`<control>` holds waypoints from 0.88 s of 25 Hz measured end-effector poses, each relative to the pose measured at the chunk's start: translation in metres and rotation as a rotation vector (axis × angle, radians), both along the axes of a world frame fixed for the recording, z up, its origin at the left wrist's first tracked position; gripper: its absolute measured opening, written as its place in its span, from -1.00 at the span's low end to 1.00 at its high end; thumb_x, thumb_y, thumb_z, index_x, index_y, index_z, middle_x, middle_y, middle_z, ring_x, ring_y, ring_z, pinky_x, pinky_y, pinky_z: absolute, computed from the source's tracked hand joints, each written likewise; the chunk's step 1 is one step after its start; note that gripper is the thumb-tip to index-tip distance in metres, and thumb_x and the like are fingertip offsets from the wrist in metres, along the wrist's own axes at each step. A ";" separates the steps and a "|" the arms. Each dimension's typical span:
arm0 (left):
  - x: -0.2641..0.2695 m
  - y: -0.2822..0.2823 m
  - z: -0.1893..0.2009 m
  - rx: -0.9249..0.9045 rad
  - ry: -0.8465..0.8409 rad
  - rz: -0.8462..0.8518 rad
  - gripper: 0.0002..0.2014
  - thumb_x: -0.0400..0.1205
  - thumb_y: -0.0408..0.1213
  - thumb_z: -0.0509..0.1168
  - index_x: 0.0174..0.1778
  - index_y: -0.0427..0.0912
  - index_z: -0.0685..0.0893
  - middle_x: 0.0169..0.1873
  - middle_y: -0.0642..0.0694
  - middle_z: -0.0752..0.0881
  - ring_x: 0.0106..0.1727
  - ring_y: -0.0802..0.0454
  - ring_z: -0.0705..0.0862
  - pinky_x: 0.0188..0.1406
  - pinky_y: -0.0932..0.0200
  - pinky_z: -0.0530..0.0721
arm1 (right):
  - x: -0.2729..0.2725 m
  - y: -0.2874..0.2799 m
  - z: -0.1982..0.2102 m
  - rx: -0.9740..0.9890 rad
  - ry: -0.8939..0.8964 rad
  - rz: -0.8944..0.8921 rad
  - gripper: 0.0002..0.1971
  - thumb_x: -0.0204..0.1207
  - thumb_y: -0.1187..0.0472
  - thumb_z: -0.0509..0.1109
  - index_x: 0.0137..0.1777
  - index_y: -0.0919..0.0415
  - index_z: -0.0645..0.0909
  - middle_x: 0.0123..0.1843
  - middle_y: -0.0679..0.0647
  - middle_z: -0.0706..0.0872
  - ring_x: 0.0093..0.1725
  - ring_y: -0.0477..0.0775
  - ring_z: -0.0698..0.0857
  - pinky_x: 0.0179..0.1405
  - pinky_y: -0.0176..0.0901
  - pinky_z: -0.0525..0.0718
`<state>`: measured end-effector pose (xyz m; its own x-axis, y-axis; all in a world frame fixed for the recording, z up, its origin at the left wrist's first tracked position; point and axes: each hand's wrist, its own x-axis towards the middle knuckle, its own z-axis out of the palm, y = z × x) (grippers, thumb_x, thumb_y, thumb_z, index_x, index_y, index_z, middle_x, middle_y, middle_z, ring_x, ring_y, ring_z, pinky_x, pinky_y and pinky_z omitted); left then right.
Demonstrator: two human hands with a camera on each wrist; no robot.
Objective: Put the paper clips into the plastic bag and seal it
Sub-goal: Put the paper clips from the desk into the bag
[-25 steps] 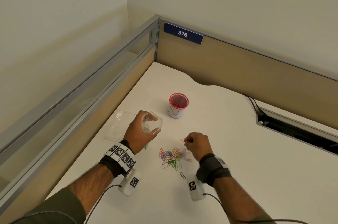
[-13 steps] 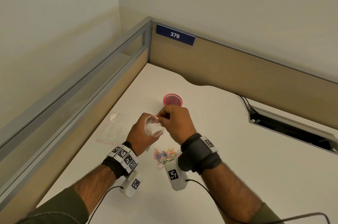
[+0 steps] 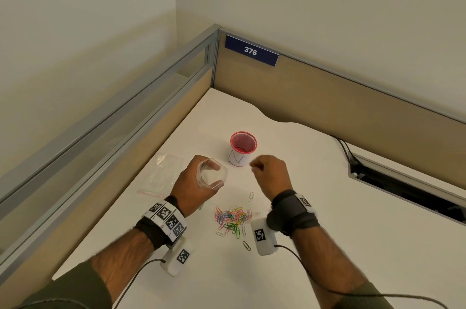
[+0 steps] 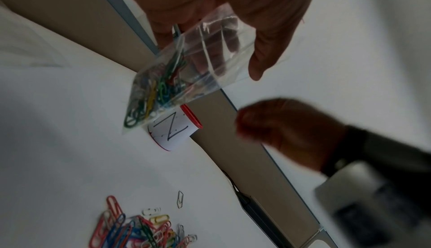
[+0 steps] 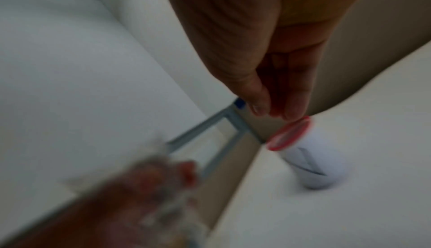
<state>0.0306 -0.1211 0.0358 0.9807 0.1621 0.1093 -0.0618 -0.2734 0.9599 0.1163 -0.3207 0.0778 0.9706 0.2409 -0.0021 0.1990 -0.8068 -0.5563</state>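
My left hand point(image 3: 189, 184) grips a small clear plastic bag point(image 3: 212, 174) above the white desk and holds its mouth open upward. In the left wrist view the bag point(image 4: 168, 79) holds several coloured paper clips at its bottom. My right hand point(image 3: 271, 173) hovers to the right of the bag, apart from it, with fingers curled and thumb against fingertips point(image 5: 261, 108); no clip shows in it. A pile of coloured paper clips point(image 3: 231, 220) lies on the desk below both hands, with a stray clip point(image 3: 251, 196) beside it.
A red-rimmed cup point(image 3: 242, 150) with a white paper label stands just beyond the hands. A second clear bag point(image 3: 164, 175) lies flat to the left. Partition walls point(image 3: 327, 97) close the back and left. A cable slot point(image 3: 408, 182) opens at the right.
One second ago my right hand picked at the pile, then went to the bag's mouth. Now it has drawn back to the right, away from the bag. My left hand has kept the bag.
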 end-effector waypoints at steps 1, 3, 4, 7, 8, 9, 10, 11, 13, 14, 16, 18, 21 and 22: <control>-0.002 0.004 0.002 -0.007 -0.003 0.002 -0.59 0.45 -0.37 0.57 0.12 -0.07 0.56 0.12 0.01 0.72 0.29 0.16 0.67 0.32 0.22 0.57 | 0.006 -0.012 -0.020 -0.102 0.077 -0.037 -0.79 0.55 0.35 0.30 0.08 0.21 0.74 0.15 0.16 0.76 0.13 0.16 0.71 0.21 -0.01 0.65; -0.005 0.011 0.006 -0.007 -0.010 0.015 -0.59 0.45 -0.38 0.57 0.12 -0.07 0.56 0.12 0.03 0.72 0.29 0.16 0.66 0.31 0.25 0.57 | 0.008 -0.030 -0.057 -0.266 0.236 -0.056 -0.70 0.58 0.37 0.24 0.25 0.21 0.65 0.32 0.19 0.64 0.31 0.19 0.60 0.34 -0.03 0.55; -0.005 0.013 0.007 -0.007 -0.014 0.024 -0.59 0.45 -0.39 0.56 0.12 -0.09 0.56 0.12 0.04 0.72 0.29 0.18 0.66 0.30 0.27 0.57 | 0.007 -0.036 -0.070 -0.317 0.291 -0.046 -0.67 0.59 0.37 0.22 0.31 0.22 0.60 0.37 0.19 0.58 0.37 0.21 0.56 0.39 -0.03 0.52; -0.005 0.015 0.010 -0.013 -0.007 0.037 -0.59 0.46 -0.40 0.56 0.13 -0.12 0.56 0.12 0.05 0.72 0.27 0.23 0.65 0.30 0.36 0.55 | 0.000 -0.038 -0.089 -0.411 0.337 0.035 -0.63 0.55 0.41 0.21 0.33 0.22 0.56 0.36 0.19 0.48 0.38 0.22 0.47 0.39 0.02 0.53; -0.005 0.015 0.010 -0.009 -0.009 0.038 -0.59 0.46 -0.39 0.56 0.13 -0.12 0.55 0.13 0.05 0.72 0.27 0.23 0.65 0.30 0.37 0.54 | -0.002 -0.035 -0.091 -0.425 0.317 0.064 -0.62 0.53 0.44 0.20 0.31 0.21 0.57 0.34 0.18 0.48 0.36 0.21 0.46 0.36 0.02 0.54; -0.003 0.015 0.010 -0.007 -0.007 0.039 -0.59 0.46 -0.39 0.56 0.13 -0.11 0.55 0.13 0.04 0.72 0.28 0.23 0.65 0.30 0.37 0.54 | -0.002 -0.031 -0.091 -0.442 0.302 0.098 -0.62 0.51 0.45 0.20 0.30 0.22 0.56 0.32 0.18 0.47 0.34 0.21 0.46 0.35 0.03 0.55; -0.005 0.016 0.007 -0.004 0.009 0.035 -0.59 0.46 -0.38 0.56 0.13 -0.10 0.55 0.14 0.03 0.72 0.29 0.21 0.65 0.30 0.36 0.54 | -0.010 -0.026 -0.097 -0.446 0.301 0.129 -0.62 0.51 0.45 0.20 0.30 0.23 0.56 0.31 0.17 0.47 0.32 0.20 0.45 0.34 0.03 0.55; -0.005 0.016 0.007 -0.007 0.012 0.040 -0.59 0.46 -0.38 0.56 0.13 -0.10 0.55 0.14 0.03 0.72 0.30 0.20 0.65 0.31 0.34 0.54 | -0.015 -0.020 -0.099 -0.450 0.291 0.170 -0.63 0.51 0.44 0.21 0.30 0.24 0.56 0.29 0.17 0.48 0.31 0.20 0.46 0.32 0.04 0.56; -0.007 0.017 0.005 -0.012 0.019 0.046 -0.59 0.46 -0.38 0.56 0.13 -0.10 0.55 0.14 0.04 0.72 0.31 0.19 0.65 0.32 0.33 0.53 | -0.030 -0.012 -0.108 -0.441 0.276 0.249 -0.69 0.55 0.39 0.24 0.27 0.22 0.59 0.23 0.15 0.52 0.26 0.19 0.50 0.27 0.01 0.58; -0.008 0.015 0.005 -0.006 0.022 0.045 -0.59 0.46 -0.38 0.56 0.13 -0.09 0.55 0.14 0.04 0.72 0.32 0.19 0.64 0.32 0.33 0.53 | -0.037 -0.012 -0.112 -0.421 0.272 0.276 -0.72 0.58 0.36 0.24 0.24 0.20 0.62 0.20 0.15 0.54 0.24 0.18 0.53 0.24 -0.04 0.59; -0.007 0.014 0.005 0.003 0.023 0.048 -0.58 0.46 -0.38 0.56 0.14 -0.10 0.55 0.14 0.04 0.72 0.31 0.18 0.65 0.30 0.37 0.52 | -0.045 -0.021 -0.114 -0.342 0.299 0.254 -0.75 0.62 0.26 0.26 0.23 0.14 0.66 0.17 0.12 0.60 0.20 0.16 0.59 0.17 -0.16 0.57; -0.008 0.013 0.005 0.001 0.024 0.044 -0.58 0.46 -0.38 0.56 0.15 -0.11 0.55 0.14 0.03 0.72 0.31 0.17 0.65 0.29 0.38 0.52 | -0.051 -0.040 -0.107 -0.254 0.326 0.131 -0.71 0.58 0.13 0.36 0.29 0.11 0.64 0.20 0.08 0.60 0.22 0.13 0.61 0.18 -0.18 0.54; -0.009 0.013 0.005 0.000 0.028 0.046 -0.58 0.47 -0.37 0.56 0.16 -0.13 0.55 0.14 0.01 0.71 0.32 0.13 0.65 0.30 0.34 0.53 | -0.063 -0.064 -0.095 -0.318 0.415 0.108 -0.34 0.33 -0.07 0.59 0.41 0.10 0.50 0.28 0.07 0.51 0.29 0.11 0.52 0.30 -0.09 0.55; -0.009 0.012 0.005 -0.003 0.031 0.044 -0.58 0.47 -0.37 0.56 0.16 -0.13 0.55 0.14 0.01 0.71 0.32 0.13 0.65 0.31 0.32 0.53 | -0.071 -0.065 -0.094 -0.362 0.434 0.129 -0.25 0.26 -0.10 0.62 0.42 0.11 0.46 0.29 0.07 0.48 0.30 0.11 0.48 0.31 -0.08 0.54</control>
<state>0.0213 -0.1090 0.0403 0.9754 0.2058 0.0785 -0.0200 -0.2721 0.9621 0.0457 -0.3856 -0.0158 0.8253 0.2673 -0.4975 0.1242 -0.9452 -0.3018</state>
